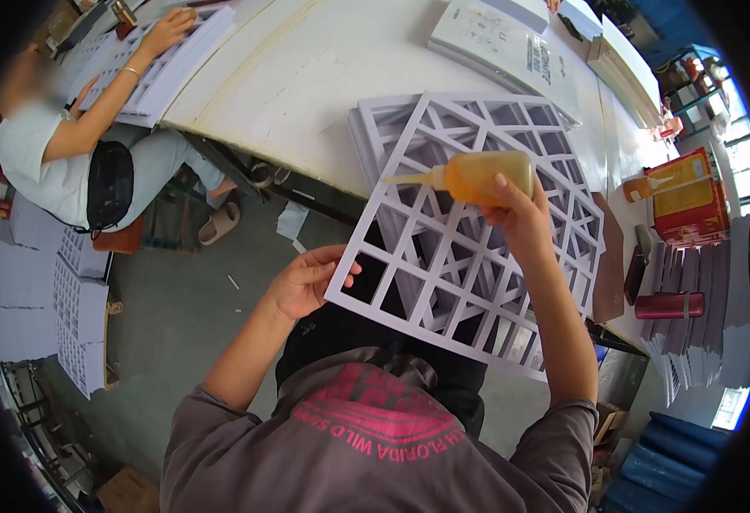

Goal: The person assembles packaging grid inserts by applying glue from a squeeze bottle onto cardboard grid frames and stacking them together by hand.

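Fingers [328,254]: left hand [300,285] gripping grid panel [402,229] edge | right hand [525,221] clasping amber bottle [478,177]

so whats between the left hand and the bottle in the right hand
The head view shows part of the white lattice panel, with its open cells, between the left hand on its edge and the bottle in the right hand.

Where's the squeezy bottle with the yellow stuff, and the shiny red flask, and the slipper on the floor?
Squeeze bottle [473,178]: head view, on its see-through body.
Red flask [661,306]: head view, middle of its side.
Slipper [218,227]: head view, on the sole.
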The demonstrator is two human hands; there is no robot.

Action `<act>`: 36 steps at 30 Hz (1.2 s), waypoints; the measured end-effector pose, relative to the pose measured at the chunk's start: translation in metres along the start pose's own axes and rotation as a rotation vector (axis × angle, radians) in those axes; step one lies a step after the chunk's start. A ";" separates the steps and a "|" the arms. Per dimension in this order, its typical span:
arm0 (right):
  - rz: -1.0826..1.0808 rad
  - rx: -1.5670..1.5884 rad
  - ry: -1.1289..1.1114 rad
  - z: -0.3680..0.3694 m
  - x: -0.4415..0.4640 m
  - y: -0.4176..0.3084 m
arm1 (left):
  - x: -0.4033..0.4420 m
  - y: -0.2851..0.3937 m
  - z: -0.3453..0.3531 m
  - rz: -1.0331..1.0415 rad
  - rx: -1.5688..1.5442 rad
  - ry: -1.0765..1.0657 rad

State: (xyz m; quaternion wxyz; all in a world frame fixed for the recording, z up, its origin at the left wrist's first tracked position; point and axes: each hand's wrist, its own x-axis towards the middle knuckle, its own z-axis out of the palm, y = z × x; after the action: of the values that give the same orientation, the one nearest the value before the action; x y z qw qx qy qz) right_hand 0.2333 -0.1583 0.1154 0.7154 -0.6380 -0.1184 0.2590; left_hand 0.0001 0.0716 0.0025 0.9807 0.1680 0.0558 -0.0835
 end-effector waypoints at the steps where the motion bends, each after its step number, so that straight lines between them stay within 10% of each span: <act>1: 0.008 0.012 -0.014 0.005 -0.011 0.001 | 0.000 0.000 -0.001 -0.002 -0.003 -0.003; 17: 0.455 0.223 -0.259 0.023 -0.106 -0.001 | 0.003 0.005 -0.007 0.071 -0.066 -0.016; 20: 0.286 0.245 -0.119 0.005 -0.092 -0.006 | 0.008 0.021 -0.014 0.190 -0.485 -0.050; 24: -0.058 0.199 0.124 -0.014 -0.050 -0.013 | 0.007 0.013 -0.044 0.311 -0.222 0.437; 36: -0.284 0.033 0.471 -0.064 0.036 -0.004 | -0.024 -0.039 -0.005 0.048 -0.027 0.149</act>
State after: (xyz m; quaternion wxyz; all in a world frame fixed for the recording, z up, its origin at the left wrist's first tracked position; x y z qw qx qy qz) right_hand 0.2966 -0.1941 0.1029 0.7628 -0.6458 -0.0327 0.0024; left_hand -0.0307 0.0405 -0.0111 0.9777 0.1616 0.1258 -0.0465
